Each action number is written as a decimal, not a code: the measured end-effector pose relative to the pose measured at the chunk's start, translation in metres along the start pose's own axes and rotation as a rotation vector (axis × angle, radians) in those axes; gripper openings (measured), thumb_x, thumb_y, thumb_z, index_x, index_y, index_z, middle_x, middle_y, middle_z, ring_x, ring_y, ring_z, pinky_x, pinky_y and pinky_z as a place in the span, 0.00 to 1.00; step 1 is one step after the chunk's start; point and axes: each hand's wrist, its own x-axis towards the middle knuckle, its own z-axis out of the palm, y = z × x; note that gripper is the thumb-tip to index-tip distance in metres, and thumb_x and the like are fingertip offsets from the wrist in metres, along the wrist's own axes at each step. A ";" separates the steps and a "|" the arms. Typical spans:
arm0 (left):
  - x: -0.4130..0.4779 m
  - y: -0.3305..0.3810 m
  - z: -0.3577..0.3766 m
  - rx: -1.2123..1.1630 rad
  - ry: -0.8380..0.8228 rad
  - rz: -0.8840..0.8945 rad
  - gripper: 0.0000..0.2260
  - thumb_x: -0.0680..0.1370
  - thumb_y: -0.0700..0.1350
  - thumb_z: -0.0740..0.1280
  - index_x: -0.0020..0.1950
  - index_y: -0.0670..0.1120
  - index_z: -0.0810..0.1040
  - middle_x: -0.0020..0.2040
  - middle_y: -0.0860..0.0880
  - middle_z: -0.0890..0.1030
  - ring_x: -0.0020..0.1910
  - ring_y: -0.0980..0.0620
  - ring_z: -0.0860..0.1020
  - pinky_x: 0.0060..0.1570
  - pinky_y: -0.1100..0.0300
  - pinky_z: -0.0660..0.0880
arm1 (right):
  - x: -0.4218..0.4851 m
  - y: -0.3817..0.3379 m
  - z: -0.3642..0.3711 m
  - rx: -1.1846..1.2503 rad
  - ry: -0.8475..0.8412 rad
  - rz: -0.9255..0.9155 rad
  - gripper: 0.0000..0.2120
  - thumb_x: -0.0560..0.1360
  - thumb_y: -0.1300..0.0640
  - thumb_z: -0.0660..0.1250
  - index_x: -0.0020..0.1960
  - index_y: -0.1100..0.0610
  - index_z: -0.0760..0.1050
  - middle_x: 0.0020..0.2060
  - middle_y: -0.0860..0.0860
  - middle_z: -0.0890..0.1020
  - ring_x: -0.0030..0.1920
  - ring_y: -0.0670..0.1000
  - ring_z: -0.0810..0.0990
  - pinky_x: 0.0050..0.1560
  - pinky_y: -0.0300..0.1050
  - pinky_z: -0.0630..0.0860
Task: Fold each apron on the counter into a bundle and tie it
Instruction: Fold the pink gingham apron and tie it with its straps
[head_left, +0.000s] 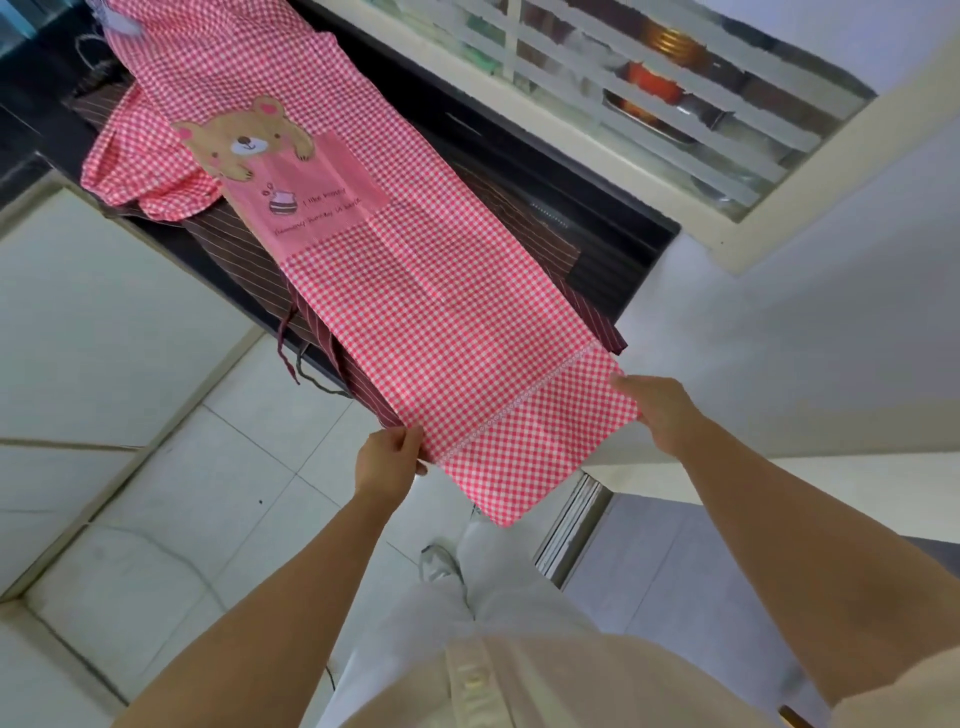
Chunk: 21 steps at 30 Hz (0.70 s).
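Left hand (389, 457) and right hand (660, 410) pinch the pink apron (441, 312) by its hem.

Setting: home kitchen | landmark: dark counter (597, 228) | behind counter: louvred window (613, 122) showing pots (655, 85) | below counter: white cabinet fronts (104, 312), pale tiled floor (208, 493)

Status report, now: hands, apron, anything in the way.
Left hand pinches hem corner of pink checked apron; right hand holds the opposite edge. Apron stretched long, no bundle yet, hem off the counter. Brown striped apron lies underneath.
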 end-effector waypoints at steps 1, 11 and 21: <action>0.001 -0.001 -0.001 0.023 -0.021 -0.020 0.18 0.83 0.48 0.59 0.36 0.47 0.79 0.34 0.49 0.82 0.33 0.52 0.78 0.45 0.54 0.77 | 0.000 0.001 0.001 -0.014 -0.008 0.001 0.07 0.76 0.53 0.71 0.46 0.57 0.78 0.51 0.54 0.82 0.55 0.54 0.79 0.67 0.54 0.70; 0.004 0.025 -0.014 0.326 0.314 0.407 0.16 0.80 0.53 0.60 0.37 0.46 0.77 0.34 0.49 0.78 0.35 0.50 0.75 0.42 0.54 0.76 | 0.007 -0.010 0.001 0.104 0.167 -0.070 0.20 0.75 0.57 0.72 0.65 0.61 0.73 0.55 0.55 0.78 0.53 0.56 0.80 0.49 0.47 0.77; 0.075 0.069 -0.028 0.757 0.046 0.519 0.21 0.80 0.54 0.61 0.73 0.51 0.69 0.74 0.46 0.66 0.73 0.44 0.63 0.72 0.42 0.58 | 0.025 -0.063 0.029 -0.484 0.599 -0.346 0.19 0.77 0.59 0.68 0.67 0.58 0.71 0.64 0.57 0.75 0.60 0.56 0.76 0.62 0.50 0.72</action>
